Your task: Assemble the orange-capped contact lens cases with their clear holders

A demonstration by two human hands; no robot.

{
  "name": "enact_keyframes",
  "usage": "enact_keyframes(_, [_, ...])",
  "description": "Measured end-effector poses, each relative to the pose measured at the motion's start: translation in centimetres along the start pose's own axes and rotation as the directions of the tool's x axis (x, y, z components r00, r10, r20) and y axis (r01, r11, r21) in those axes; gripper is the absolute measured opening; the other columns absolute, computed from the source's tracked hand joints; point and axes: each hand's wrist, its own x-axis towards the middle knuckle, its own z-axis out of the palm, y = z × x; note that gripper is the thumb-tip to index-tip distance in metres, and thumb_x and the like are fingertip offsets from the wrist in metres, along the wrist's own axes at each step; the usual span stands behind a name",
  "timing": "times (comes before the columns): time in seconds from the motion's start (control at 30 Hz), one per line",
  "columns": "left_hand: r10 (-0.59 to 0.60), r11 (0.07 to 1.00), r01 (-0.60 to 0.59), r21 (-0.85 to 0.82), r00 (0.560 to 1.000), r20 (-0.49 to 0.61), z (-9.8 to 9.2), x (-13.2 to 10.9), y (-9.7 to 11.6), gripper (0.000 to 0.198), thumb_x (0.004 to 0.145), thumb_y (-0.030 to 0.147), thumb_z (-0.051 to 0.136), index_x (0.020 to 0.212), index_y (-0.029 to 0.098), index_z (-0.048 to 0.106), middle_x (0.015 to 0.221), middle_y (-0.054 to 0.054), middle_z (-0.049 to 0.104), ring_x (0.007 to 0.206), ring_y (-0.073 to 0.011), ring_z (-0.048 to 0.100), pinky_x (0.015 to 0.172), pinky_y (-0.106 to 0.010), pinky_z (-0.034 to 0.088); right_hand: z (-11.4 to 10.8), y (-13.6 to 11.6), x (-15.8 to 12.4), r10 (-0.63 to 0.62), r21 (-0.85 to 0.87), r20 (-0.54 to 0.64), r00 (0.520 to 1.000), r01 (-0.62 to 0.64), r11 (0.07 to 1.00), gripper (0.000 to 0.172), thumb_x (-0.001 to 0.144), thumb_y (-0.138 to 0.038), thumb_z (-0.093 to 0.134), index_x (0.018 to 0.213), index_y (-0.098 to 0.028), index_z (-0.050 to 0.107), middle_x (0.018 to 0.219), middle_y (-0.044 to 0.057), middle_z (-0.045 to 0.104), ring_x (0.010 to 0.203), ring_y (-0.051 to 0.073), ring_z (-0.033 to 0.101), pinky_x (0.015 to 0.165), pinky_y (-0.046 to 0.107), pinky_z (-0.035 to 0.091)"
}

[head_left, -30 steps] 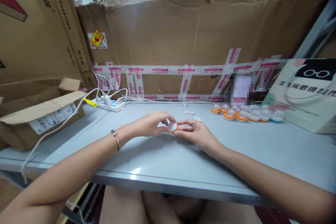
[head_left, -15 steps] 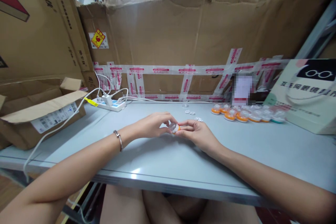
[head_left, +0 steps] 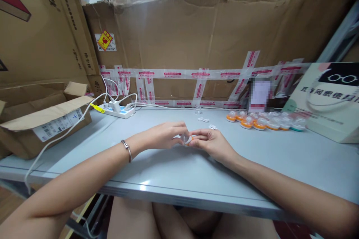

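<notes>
Over the grey table (head_left: pixel 157 173), a small round container (head_left: pixel 186 139) with a clear part and an orange rim is held between both hands. The fingers and thumb of my left hand (head_left: pixel 165 135) are closed around its clear side, partly hiding it. On the orange side, my right hand (head_left: pixel 215 145) pinches the rim between thumb and fingers. Small white perforated pieces (head_left: pixel 212 127) lie just behind my right hand, with more white pieces (head_left: pixel 203 120) a little farther back. A small clear cup-like part (head_left: pixel 198 110) stands behind those.
Several round clear-topped containers (head_left: pixel 259 123) with orange or teal bases stand at the back right, beside a printed bag (head_left: pixel 333 108). A power strip (head_left: pixel 120 111) with white cables sits back left, near an open cardboard box (head_left: pixel 50 123). Large taped cardboard (head_left: pixel 174 41) walls the rear.
My left fingers have curled further over the clear side, and the container has turned slightly, so less of its orange rim shows. My right hand stays nearly still.
</notes>
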Motion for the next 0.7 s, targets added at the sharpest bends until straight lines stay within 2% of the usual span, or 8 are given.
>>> enact_keyframes(0.1, [0.013, 1.0, -0.013, -0.004, 1.0, 0.016, -0.1, 0.0, -0.1, 0.015, 0.082, 0.017, 0.048, 0.095, 0.018, 0.057, 0.099, -0.005, 0.056, 0.086, -0.0146, 0.056, 0.074, -0.024, 0.042, -0.1, 0.2, 0.2, 0.011, 0.043, 0.029, 1.0, -0.012, 0.999, 0.032, 0.05, -0.023, 0.072, 0.079, -0.016, 0.064, 0.064, 0.001, 0.07, 0.067, 0.019, 0.066, 0.076, 0.034, 0.049])
enact_keyframes(0.23, [-0.001, 0.994, 0.0, -0.107, 1.0, -0.009, -0.2, 0.1, -0.6, 0.018, 0.081, 0.023, 0.051, 0.097, 0.018, 0.058, 0.096, -0.006, 0.057, 0.086, -0.0143, 0.055, 0.076, -0.025, 0.042, -0.2, 0.6, 0.6, 0.045, 0.164, 0.094, 0.995, -0.06, 0.985, 0.041, 0.051, -0.027, 0.075, 0.085, -0.017, 0.057, 0.068, 0.002, 0.071, 0.072, 0.019, 0.067, 0.081, 0.036, 0.049])
enact_keyframes(0.33, [-0.055, 0.973, 0.05, -0.224, 0.998, -0.016, 0.6, 0.3, -1.2, 0.023, 0.077, 0.029, 0.056, 0.096, 0.016, 0.058, 0.091, -0.005, 0.059, 0.08, -0.0129, 0.056, 0.071, -0.023, 0.044, -0.2, 1.1, 0.8, 0.051, 0.246, 0.117, 0.992, -0.079, 0.966, 0.046, 0.052, -0.028, 0.077, 0.085, -0.02, 0.047, 0.066, 0.0, 0.07, 0.073, 0.016, 0.067, 0.082, 0.033, 0.049])
enact_keyframes(0.43, [-0.143, 0.934, 0.13, -0.333, 0.99, -0.014, 1.8, 0.4, -1.9, 0.028, 0.073, 0.029, 0.06, 0.096, 0.014, 0.058, 0.085, -0.004, 0.06, 0.072, -0.0112, 0.056, 0.066, -0.022, 0.045, 0.0, 1.5, 0.8, 0.06, 0.248, 0.116, 0.991, -0.087, 0.965, 0.047, 0.054, -0.031, 0.077, 0.082, -0.022, 0.041, 0.063, -0.002, 0.068, 0.071, 0.015, 0.067, 0.079, 0.03, 0.05])
enact_keyframes(0.5, [-0.187, 0.916, 0.173, -0.363, 0.982, -0.004, 2.4, 0.4, -2.1, 0.03, 0.072, 0.031, 0.06, 0.096, 0.014, 0.057, 0.08, -0.003, 0.06, 0.068, -0.0106, 0.056, 0.063, -0.021, 0.045, 0.0, 1.5, 1.0, 0.058, 0.178, 0.11, 0.992, -0.077, 0.981, 0.046, 0.055, -0.034, 0.075, 0.081, -0.022, 0.04, 0.062, -0.002, 0.067, 0.067, 0.015, 0.066, 0.074, 0.03, 0.051])
enact_keyframes(0.6, [-0.201, 0.947, 0.187, -0.261, 0.979, -0.028, 2.3, 0.4, -1.9, 0.028, 0.073, 0.033, 0.058, 0.095, 0.016, 0.058, 0.079, -0.003, 0.059, 0.068, -0.0113, 0.055, 0.063, -0.021, 0.044, -1.1, 0.7, 1.5, -0.018, -0.08, 0.058, 0.998, 0.022, 0.997, 0.036, 0.059, -0.038, 0.07, 0.078, -0.02, 0.045, 0.058, -0.002, 0.063, 0.057, 0.015, 0.062, 0.062, 0.03, 0.049])
enact_keyframes(0.67, [-0.2, 0.969, 0.189, -0.159, 0.978, -0.057, 2.0, 0.4, -1.7, 0.025, 0.074, 0.034, 0.056, 0.093, 0.018, 0.059, 0.082, -0.003, 0.057, 0.07, -0.0121, 0.054, 0.065, -0.023, 0.043, -2.8, 0.0, 2.1, -0.196, -0.334, -0.052, 0.979, 0.168, 0.927, 0.027, 0.066, -0.041, 0.063, 0.074, -0.019, 0.051, 0.059, 0.0, 0.06, 0.056, 0.015, 0.058, 0.058, 0.029, 0.046])
enact_keyframes(0.7, [-0.203, 0.972, 0.195, -0.128, 0.977, -0.058, 1.8, 0.3, -1.6, 0.024, 0.074, 0.034, 0.056, 0.092, 0.019, 0.06, 0.084, -0.003, 0.057, 0.07, -0.0121, 0.054, 0.065, -0.023, 0.043, -3.9, -0.3, 2.5, -0.321, -0.464, -0.129, 0.938, 0.229, 0.856, 0.024, 0.069, -0.041, 0.059, 0.074, -0.019, 0.054, 0.062, 0.001, 0.059, 0.061, 0.016, 0.057, 0.06, 0.029, 0.045])
